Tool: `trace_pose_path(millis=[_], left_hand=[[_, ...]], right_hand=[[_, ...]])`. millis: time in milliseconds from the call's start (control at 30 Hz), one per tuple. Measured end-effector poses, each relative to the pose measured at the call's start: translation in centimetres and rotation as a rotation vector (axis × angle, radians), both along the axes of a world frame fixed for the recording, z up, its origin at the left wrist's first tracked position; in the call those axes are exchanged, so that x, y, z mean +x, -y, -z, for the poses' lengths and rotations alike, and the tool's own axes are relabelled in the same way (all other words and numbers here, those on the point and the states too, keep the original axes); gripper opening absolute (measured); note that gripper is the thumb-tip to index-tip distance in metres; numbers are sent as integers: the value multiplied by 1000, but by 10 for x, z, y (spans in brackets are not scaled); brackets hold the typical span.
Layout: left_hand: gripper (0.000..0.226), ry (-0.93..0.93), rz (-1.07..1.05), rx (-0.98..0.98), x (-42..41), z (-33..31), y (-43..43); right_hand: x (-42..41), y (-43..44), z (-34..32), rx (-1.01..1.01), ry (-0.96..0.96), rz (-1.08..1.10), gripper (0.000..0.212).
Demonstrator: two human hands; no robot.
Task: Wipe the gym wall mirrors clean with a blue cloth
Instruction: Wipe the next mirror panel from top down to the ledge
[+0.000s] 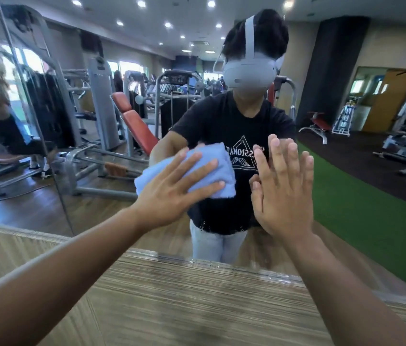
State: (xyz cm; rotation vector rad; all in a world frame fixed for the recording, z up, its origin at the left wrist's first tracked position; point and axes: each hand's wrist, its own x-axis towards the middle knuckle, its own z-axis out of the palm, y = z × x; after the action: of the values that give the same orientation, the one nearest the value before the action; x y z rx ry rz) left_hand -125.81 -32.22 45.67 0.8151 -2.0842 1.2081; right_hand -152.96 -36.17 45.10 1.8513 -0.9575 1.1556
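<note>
Left grip (pixel 172 193) flat, pressing blue cloth (pixel 213 166) on mirror (pixel 359 186); right grip (pixel 284 196) flat beside it; lower edge (pixel 221 262) near.

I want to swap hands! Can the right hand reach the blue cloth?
Probably yes: the right hand rests flat on the mirror beside the blue cloth under the left hand, nothing between them.

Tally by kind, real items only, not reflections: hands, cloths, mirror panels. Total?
Hands: 2. The left hand lies flat on the cloth and the right hand lies flat on the glass.
Blue cloth: 1
Mirror panels: 2. These are the left mirror panel and the main mirror panel, which meet at a seam.
Total: 5
</note>
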Motion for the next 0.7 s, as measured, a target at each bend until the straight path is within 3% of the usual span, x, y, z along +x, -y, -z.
trace_pose_path(millis=[167, 267, 333, 500, 700], left_hand=[[60, 294, -78, 134, 9, 103, -15], [56, 366, -82, 130, 12, 93, -17], [53, 327, -74, 108, 8, 63, -15], [54, 22, -53, -21, -18, -21, 1], [63, -93, -56, -47, -36, 9, 3]], right_hand=[[-12, 4, 8, 19, -15, -19, 62], [-18, 6, 8, 24, -51, -15, 62], [-20, 6, 7, 10, -66, -7, 62], [-21, 6, 7, -17, -67, 10, 63], [-30, 7, 5, -28, -129, 17, 62]])
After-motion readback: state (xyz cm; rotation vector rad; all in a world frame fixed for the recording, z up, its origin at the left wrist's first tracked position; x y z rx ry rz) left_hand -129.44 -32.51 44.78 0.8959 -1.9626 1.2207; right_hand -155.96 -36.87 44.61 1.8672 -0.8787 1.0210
